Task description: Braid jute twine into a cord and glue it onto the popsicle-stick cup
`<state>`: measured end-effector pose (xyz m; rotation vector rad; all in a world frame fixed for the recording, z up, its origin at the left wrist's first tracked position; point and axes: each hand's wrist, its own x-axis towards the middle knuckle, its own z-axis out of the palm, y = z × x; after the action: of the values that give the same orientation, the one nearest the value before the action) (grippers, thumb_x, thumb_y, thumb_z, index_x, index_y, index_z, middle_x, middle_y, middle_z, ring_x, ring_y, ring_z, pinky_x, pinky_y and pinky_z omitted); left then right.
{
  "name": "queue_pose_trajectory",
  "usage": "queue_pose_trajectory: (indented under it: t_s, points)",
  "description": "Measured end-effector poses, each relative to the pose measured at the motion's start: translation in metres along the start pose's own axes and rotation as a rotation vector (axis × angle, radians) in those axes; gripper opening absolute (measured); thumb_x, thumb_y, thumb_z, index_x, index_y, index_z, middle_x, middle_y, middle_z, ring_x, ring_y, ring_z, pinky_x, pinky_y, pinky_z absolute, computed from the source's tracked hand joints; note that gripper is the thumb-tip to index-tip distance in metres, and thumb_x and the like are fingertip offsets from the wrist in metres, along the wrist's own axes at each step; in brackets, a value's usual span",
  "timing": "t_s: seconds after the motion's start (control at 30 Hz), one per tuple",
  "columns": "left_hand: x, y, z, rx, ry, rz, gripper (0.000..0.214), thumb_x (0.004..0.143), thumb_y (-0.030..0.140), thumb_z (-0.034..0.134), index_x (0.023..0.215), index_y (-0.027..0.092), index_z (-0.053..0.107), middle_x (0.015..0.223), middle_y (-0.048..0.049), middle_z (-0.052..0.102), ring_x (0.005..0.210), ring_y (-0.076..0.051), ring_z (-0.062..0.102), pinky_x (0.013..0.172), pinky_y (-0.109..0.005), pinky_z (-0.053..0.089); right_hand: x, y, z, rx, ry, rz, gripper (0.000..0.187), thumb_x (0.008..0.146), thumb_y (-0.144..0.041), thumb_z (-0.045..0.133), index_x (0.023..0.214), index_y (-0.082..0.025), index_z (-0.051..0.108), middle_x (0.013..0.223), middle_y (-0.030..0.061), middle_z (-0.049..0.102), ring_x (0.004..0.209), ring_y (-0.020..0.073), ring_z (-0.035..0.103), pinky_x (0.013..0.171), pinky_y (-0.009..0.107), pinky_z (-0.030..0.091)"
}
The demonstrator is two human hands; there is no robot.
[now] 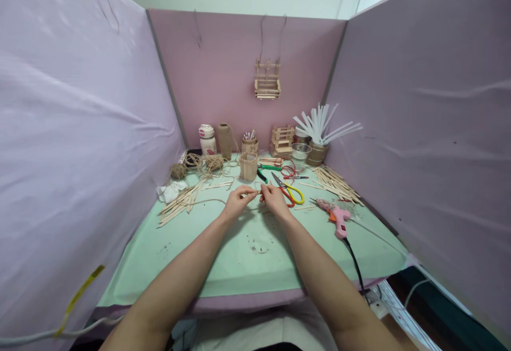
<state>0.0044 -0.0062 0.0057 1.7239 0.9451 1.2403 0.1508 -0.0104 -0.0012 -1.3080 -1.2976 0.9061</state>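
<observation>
1. Nearest the head camera, our bare forearms [175, 282] reach from seven and five o'clock toward the dial's centre, over the green tabletop [243, 268].
2. At that centre, our left hand [239, 199] and right hand [273, 199] both pinch a small tan piece [258, 192], too tiny for us to identify. A slack pinch could drop it; a hard one could snap it.
3. Scissors [283, 184] lie at three o'clock, just beside our right hand; a sideways sweep could knock them.
4. Farther out, between three and four, a pink glue gun [340, 215] aims its nozzle [313, 200] our way. If hot, it could burn us on a careless reach; its cord [354, 263], snagged near five o'clock, could drag it.
5. Toward half past eleven stands a stick cup [248, 168], which a forward nudge could tip.
</observation>
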Motion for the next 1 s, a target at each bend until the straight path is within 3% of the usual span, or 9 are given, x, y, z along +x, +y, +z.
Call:
queue_pose_trajectory:
  t_s: [0.13, 0.23, 0.47, 0.73, 1.0]
  points:
    - [0.0017, -0.0008, -0.0034, -0.058, 0.06, -0.09, 0.025, 0.066, 0.041, 0.068, 0.073, 0.017, 0.071, 0.085, -0.0069, 0.066, 0.086, -0.019, 0.058, 0.083, -0.031, 0.042, -0.0015, -0.0037, 0.001, -0.062, 0.066, -0.251, 0.018, 0.079, -0.036, 0.05, 0.082, -0.019, 0.057, 0.071, 0.002, 0.06, 0.064, 0.0147, 0.054, 0.061, 0.027, 0.042]
    - [0.0032, -0.004, -0.0048, -0.093, 0.082, -0.13, 0.024, 0.064, 0.039, 0.07, 0.071, 0.016, 0.071, 0.083, -0.0066, 0.067, 0.084, -0.019, 0.058, 0.082, -0.031, 0.042, -0.0035, -0.0072, 0.0016, -0.069, 0.037, -0.419, 0.022, 0.078, -0.027, 0.052, 0.098, -0.02, 0.057, 0.092, 0.0053, 0.057, 0.077, 0.0156, 0.055, 0.064, 0.027, 0.045]
    - [0.0041, -0.006, -0.0058, -0.054, 0.11, -0.165, 0.024, 0.062, 0.035, 0.07, 0.076, 0.015, 0.072, 0.078, -0.0072, 0.069, 0.076, -0.019, 0.059, 0.074, -0.032, 0.044, -0.005, -0.008, 0.0006, -0.161, -0.064, -0.56, 0.013, 0.082, -0.027, 0.052, 0.087, -0.022, 0.062, 0.092, 0.0059, 0.054, 0.074, 0.0149, 0.054, 0.065, 0.029, 0.046]
    - [0.0017, -0.0027, 0.0018, -0.099, 0.075, -0.167, 0.024, 0.064, 0.031, 0.067, 0.08, 0.013, 0.071, 0.077, -0.0081, 0.069, 0.071, -0.017, 0.06, 0.066, -0.029, 0.045, -0.0054, -0.0088, 0.0011, -0.174, -0.029, -0.515, 0.017, 0.083, -0.031, 0.051, 0.075, -0.019, 0.06, 0.081, 0.0044, 0.057, 0.074, 0.0158, 0.054, 0.067, 0.028, 0.043]
    - [0.001, -0.001, 0.0023, -0.056, 0.045, -0.172, 0.021, 0.065, 0.029, 0.065, 0.078, 0.012, 0.07, 0.073, -0.0062, 0.068, 0.068, -0.015, 0.057, 0.066, -0.028, 0.045, -0.0026, -0.008, 0.0029, 0.001, 0.015, -0.219, 0.02, 0.074, -0.038, 0.055, 0.071, -0.018, 0.058, 0.069, 0.0008, 0.058, 0.066, 0.0141, 0.051, 0.063, 0.027, 0.04]
